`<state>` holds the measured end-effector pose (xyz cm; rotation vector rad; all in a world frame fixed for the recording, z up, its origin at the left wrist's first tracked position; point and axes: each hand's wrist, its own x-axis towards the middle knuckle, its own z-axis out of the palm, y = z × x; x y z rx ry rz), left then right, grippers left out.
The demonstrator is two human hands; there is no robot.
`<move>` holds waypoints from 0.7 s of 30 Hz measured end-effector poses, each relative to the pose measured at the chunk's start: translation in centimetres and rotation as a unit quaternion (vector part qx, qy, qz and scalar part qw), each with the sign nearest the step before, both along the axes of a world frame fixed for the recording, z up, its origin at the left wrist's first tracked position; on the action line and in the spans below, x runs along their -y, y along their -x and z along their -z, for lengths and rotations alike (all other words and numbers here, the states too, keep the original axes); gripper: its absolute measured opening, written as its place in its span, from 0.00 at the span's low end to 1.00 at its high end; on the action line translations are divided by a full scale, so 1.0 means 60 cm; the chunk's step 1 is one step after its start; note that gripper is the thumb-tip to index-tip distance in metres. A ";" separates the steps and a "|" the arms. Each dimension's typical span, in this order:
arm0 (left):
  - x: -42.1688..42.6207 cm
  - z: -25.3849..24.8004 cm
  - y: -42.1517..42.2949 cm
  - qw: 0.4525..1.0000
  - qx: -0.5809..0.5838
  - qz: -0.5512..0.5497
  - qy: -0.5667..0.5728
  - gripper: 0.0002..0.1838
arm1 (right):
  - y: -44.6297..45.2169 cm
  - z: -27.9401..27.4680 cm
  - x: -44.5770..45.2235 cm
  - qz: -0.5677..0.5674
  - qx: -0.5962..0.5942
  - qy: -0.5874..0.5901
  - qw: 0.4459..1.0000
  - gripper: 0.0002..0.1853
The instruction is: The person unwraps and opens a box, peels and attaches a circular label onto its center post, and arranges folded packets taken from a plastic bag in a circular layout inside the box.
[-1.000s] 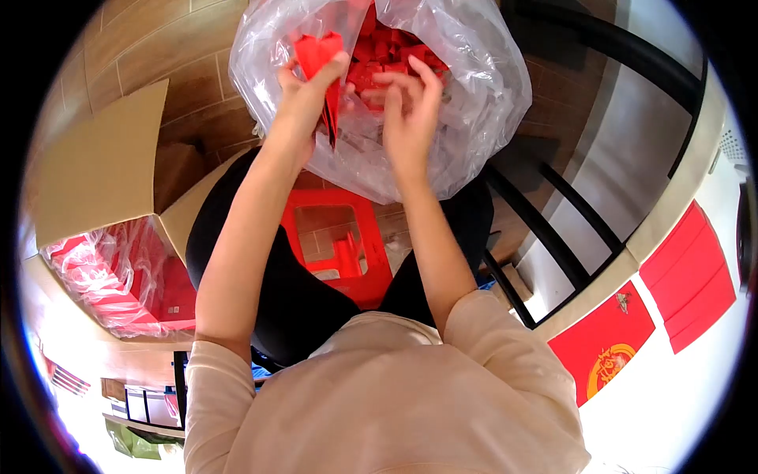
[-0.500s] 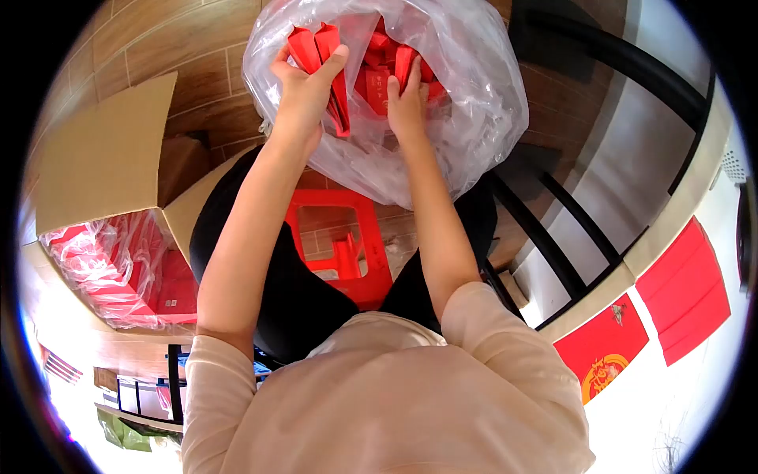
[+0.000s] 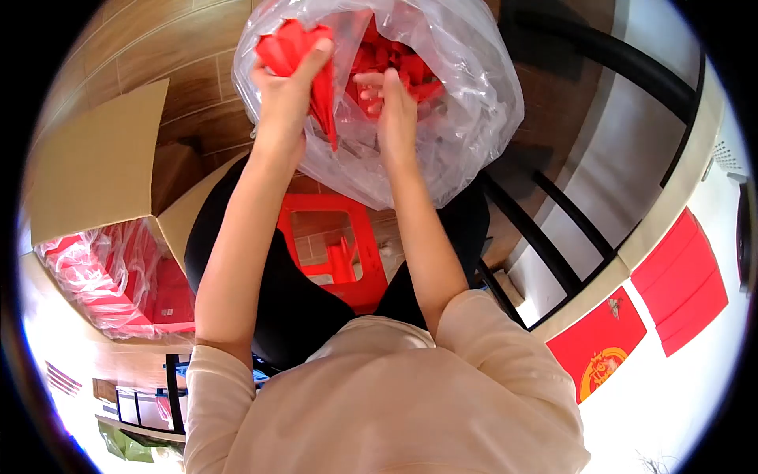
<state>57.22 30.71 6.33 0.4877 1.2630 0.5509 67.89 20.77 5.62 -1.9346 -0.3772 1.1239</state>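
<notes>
My left hand (image 3: 286, 99) is closed around a fanned bunch of red paper packets (image 3: 294, 46), held above the left side of a large clear plastic bag (image 3: 466, 110). The packets' lower ends taper to a point beside my wrist. My right hand (image 3: 397, 107) is over the bag's mouth with its fingers apart and nothing visible between them. Many more red packets (image 3: 407, 67) lie loose inside the bag, just beyond my right fingertips; some are hidden by the hand and the plastic.
A red plastic stool (image 3: 371, 261) stands between my knees. On the left is an open cardboard box (image 3: 95, 174) with plastic-wrapped red packs (image 3: 130, 276). Black metal bars (image 3: 545, 237) and a table edge are on the right, with red sheets (image 3: 681, 284) on the white top.
My right hand has let go of the red packet it held and opened. The bunch in my left hand now looks fuller and more fanned. The view has shifted slightly.
</notes>
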 end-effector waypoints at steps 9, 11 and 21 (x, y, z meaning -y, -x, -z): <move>-0.031 -0.028 -0.022 0.986 0.045 -0.144 -0.075 0.19 | -0.061 0.344 -0.049 -0.338 0.278 0.187 0.879 0.31; -0.033 -0.012 -0.026 0.986 -0.014 -0.140 -0.091 0.28 | -0.065 0.307 -0.051 -0.317 0.242 0.197 0.895 0.30; -0.034 -0.088 -0.024 0.963 0.243 0.082 0.082 0.21 | 0.012 -0.203 0.128 -0.093 0.159 0.131 0.974 0.18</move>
